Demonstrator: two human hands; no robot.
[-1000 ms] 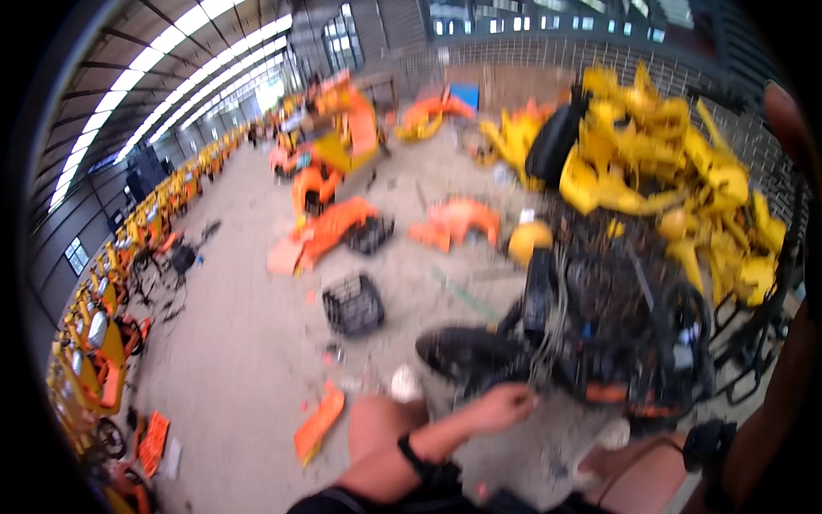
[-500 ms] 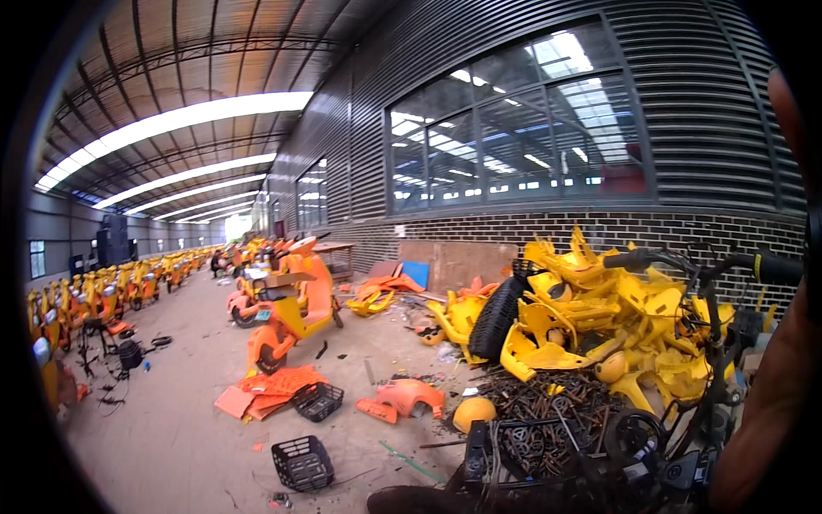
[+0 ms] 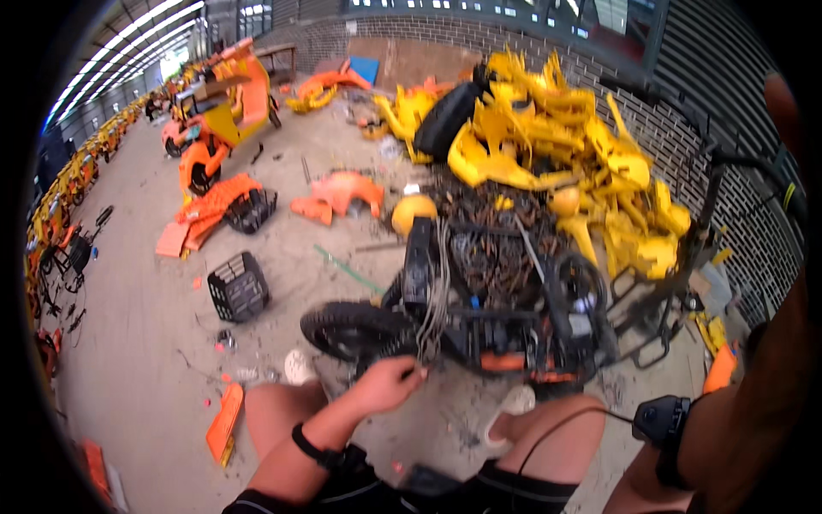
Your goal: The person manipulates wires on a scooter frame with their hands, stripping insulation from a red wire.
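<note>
A stripped scooter frame (image 3: 505,330) lies on its side before my knees, its black wheel (image 3: 355,330) towards the left. Grey cables (image 3: 438,300) hang over the frame's near left part. Just below those cables is my left hand (image 3: 390,385), its fingers curled closed; whatever may be inside them is hidden. A black band (image 3: 315,447) circles the left wrist. My right hand (image 3: 781,104) is raised at the far right rim, near the handlebar (image 3: 758,164), and mostly lost in shadow. A small black device (image 3: 661,418) with a cable is strapped to the right arm.
Behind the frame rises a heap of yellow plastic panels (image 3: 548,128) against the brick wall (image 3: 719,231). Black crates (image 3: 238,287), orange panels (image 3: 205,210) and a yellow helmet-like shell (image 3: 413,214) lie on the floor. An orange-yellow scooter (image 3: 224,120) stands farther back.
My view has tilted down, bringing the floor, my legs, the whole scooter frame and my left hand into sight. The right hand stays raised at the right rim.
</note>
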